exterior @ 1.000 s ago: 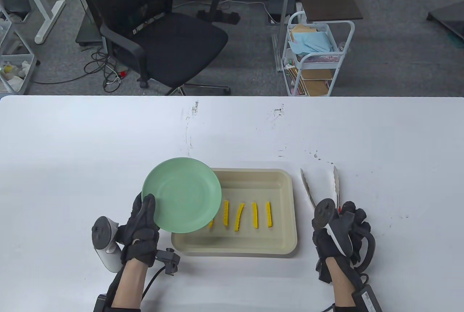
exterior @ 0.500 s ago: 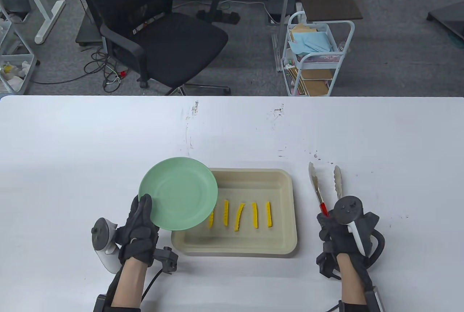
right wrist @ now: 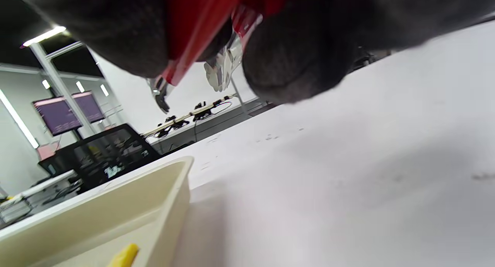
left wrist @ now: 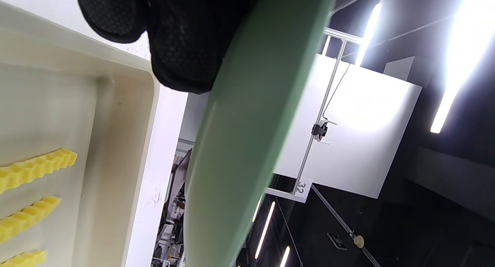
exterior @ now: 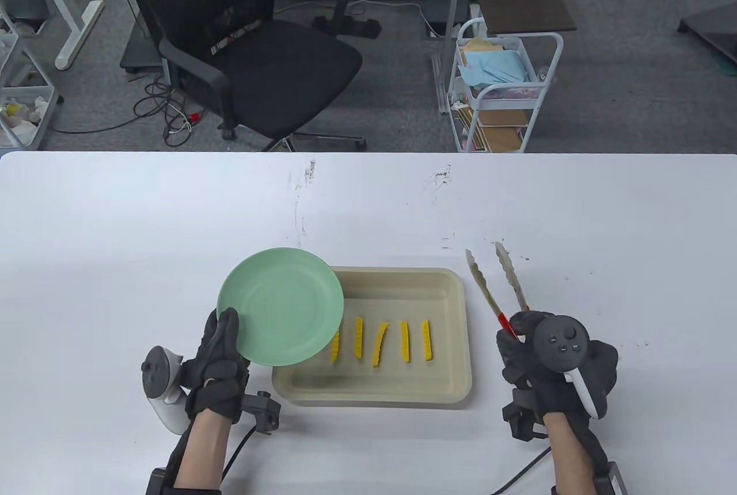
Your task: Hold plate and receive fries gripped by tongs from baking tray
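Observation:
My left hand (exterior: pixel 221 354) grips the near rim of a round green plate (exterior: pixel 281 307) and holds it tilted above the left end of the beige baking tray (exterior: pixel 455 339). The plate's underside shows in the left wrist view (left wrist: pixel 247 135). Several yellow crinkle fries (exterior: pixel 382 342) lie in a row in the tray. My right hand (exterior: pixel 527 345) holds metal tongs (exterior: pixel 496 282) by their red handles, lifted off the table to the right of the tray, arms apart and pointing away. The red handles show in the right wrist view (right wrist: pixel 201 23).
The white table (exterior: pixel 115 230) stretches all around the tray. A black office chair (exterior: pixel 242 52) and a white cart (exterior: pixel 501 92) stand beyond the far edge.
My right hand picked the tongs up from the table, lifted them and swung their tips left toward the tray. My left hand shifted the plate slightly left and farther away.

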The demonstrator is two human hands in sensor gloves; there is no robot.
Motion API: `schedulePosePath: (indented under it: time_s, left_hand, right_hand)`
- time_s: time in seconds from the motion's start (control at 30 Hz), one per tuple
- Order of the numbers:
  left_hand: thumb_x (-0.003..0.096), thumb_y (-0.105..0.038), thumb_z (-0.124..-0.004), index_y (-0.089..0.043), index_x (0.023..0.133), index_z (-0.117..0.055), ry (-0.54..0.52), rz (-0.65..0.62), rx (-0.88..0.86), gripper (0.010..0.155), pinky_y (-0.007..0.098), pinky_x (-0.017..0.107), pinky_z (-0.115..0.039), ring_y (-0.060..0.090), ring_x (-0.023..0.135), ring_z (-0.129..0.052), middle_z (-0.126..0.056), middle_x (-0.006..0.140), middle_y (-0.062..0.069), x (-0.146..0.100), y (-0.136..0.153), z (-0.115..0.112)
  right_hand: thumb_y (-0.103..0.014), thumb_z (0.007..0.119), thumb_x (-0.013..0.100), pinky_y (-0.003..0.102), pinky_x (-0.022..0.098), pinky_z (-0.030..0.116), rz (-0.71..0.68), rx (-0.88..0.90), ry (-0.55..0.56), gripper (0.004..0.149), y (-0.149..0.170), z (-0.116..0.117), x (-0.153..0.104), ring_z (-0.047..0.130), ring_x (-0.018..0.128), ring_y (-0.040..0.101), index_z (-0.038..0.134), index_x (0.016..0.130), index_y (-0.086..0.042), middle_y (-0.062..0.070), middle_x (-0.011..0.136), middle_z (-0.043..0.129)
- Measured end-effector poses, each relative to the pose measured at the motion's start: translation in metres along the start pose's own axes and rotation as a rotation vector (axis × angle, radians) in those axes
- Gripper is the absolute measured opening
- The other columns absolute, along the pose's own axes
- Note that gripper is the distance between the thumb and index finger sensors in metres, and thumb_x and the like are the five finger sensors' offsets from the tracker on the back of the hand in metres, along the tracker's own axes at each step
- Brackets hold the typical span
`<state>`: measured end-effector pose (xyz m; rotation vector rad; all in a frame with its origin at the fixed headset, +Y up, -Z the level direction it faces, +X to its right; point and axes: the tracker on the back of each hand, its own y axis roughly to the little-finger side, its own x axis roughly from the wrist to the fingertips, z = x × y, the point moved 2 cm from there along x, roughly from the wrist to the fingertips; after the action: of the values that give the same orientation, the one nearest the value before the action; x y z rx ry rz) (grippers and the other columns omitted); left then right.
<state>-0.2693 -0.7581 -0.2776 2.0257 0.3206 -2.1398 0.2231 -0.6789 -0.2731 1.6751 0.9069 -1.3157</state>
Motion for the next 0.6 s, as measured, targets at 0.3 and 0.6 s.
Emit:
schedulePosePath:
  time_s: [0.3, 0.6]
  left_hand:
    - [0.0657, -0.041, -0.05, -0.004, 0.108, -0.03, -0.004, 0.006, -0.002, 0.06, 0.062, 0.064, -0.062, 0.032, 0.066, -0.088, -0.069, 0.09, 0.008, 0.0, 0.0, 0.001]
    - [0.0657, -0.042, -0.05, -0.004, 0.108, -0.029, 0.002, 0.009, -0.013, 0.061, 0.062, 0.064, -0.062, 0.032, 0.067, -0.088, -0.069, 0.091, 0.008, 0.0, 0.0, 0.001]
  right_hand:
    - [-0.053, 0.079, 0.044, 0.038, 0.009, 0.086, -0.122, -0.221, -0.13, 0.072, -0.043, 0.0, -0.02, 0.097, 0.029, 0.023, 0.053, 0.104, -0.023, 0.024, 0.086, 0.075]
    - [-0.054, 0.073, 0.046, 0.039, 0.01, 0.086, -0.129, -0.333, -0.327, 0.071, -0.057, 0.023, -0.032, 0.098, 0.022, 0.02, 0.048, 0.103, -0.018, 0.017, 0.08, 0.083]
